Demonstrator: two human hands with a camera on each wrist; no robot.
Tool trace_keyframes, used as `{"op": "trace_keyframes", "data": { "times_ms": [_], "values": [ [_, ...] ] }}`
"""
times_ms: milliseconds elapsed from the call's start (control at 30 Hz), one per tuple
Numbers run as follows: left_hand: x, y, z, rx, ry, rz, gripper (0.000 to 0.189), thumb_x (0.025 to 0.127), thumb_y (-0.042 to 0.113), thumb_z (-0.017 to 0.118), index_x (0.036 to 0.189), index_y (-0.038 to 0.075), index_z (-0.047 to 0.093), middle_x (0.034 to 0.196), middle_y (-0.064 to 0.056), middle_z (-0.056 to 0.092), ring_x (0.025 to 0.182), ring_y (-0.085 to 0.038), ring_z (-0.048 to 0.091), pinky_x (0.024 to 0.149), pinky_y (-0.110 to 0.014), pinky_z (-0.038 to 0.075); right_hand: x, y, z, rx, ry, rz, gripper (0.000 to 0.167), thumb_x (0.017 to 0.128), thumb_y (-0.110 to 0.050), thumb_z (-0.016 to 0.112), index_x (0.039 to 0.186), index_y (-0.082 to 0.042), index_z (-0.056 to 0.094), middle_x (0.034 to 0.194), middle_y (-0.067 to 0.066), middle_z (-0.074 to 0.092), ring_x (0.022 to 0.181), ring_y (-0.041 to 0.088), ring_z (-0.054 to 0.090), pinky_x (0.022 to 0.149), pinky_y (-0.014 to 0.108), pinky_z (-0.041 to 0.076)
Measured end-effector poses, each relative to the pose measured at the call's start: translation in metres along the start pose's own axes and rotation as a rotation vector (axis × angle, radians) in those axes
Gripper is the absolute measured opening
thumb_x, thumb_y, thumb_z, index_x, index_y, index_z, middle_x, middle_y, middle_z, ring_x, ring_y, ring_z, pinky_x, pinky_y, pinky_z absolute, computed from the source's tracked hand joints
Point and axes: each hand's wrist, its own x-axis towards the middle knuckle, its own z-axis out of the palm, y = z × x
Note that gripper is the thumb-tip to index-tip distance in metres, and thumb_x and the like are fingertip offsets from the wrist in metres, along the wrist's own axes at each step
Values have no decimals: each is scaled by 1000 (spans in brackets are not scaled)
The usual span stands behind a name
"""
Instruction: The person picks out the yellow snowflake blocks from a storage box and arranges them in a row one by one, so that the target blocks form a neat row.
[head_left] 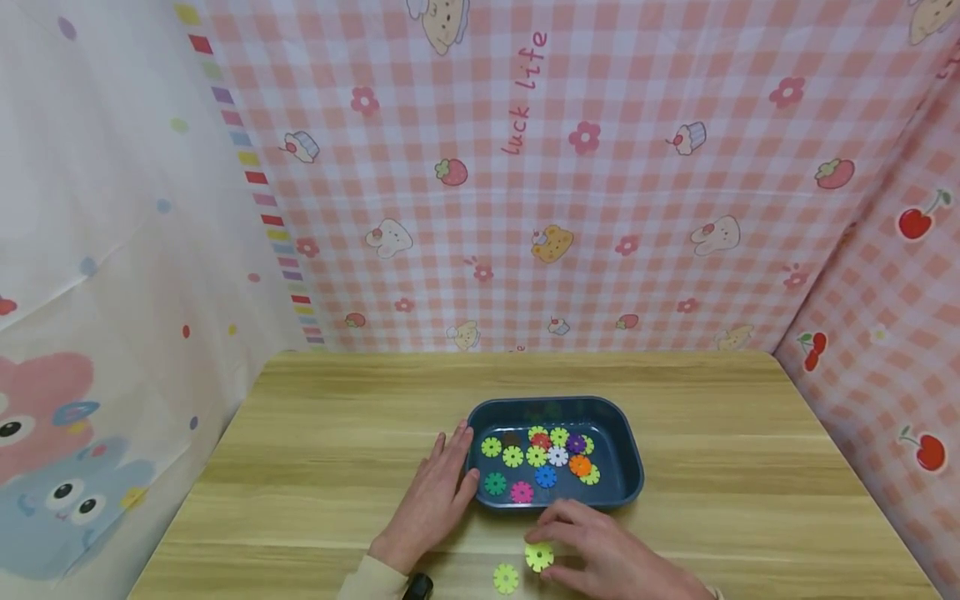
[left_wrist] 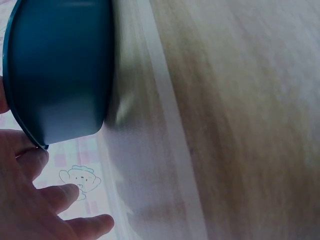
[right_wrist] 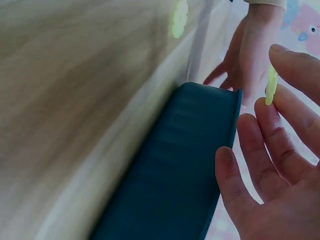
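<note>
A dark blue tray (head_left: 628,492) stands on the table with several notched plastic building discs in it: yellow-green, a green disc (head_left: 495,483), a pink disc (head_left: 522,492), a blue disc (head_left: 546,476), an orange disc (head_left: 580,465), and others. My left hand (head_left: 435,492) rests against the tray's left side, fingers extended, some touching the rim. In front of the tray, my right hand (head_left: 600,546) pinches a yellow-green disc (right_wrist: 271,85) between thumb and fingertips. Another yellow-green disc (head_left: 506,578) lies on the table to its left.
The wooden table (head_left: 360,400) reaches back to a pink checked cloth (head_left: 637,208). A white cloth (head_left: 135,208) hangs on the left and another checked cloth (head_left: 907,333) on the right. Near the left wrist is a small black object (head_left: 418,587).
</note>
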Motion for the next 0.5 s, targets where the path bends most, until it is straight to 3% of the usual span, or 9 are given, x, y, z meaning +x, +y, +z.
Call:
{"op": "trace_keyframes", "data": {
  "times_ms": [500],
  "values": [
    [1, -1, -1, -6, -6, 12, 61, 110, 30, 48, 163, 8, 31, 170, -8, 26, 153, -44, 26, 114, -71, 31, -5, 15, 10, 115, -104, 72, 36, 101, -42, 65, 131, -22, 71, 118, -18, 59, 102, -1, 54, 83, 20, 55]
  ]
}}
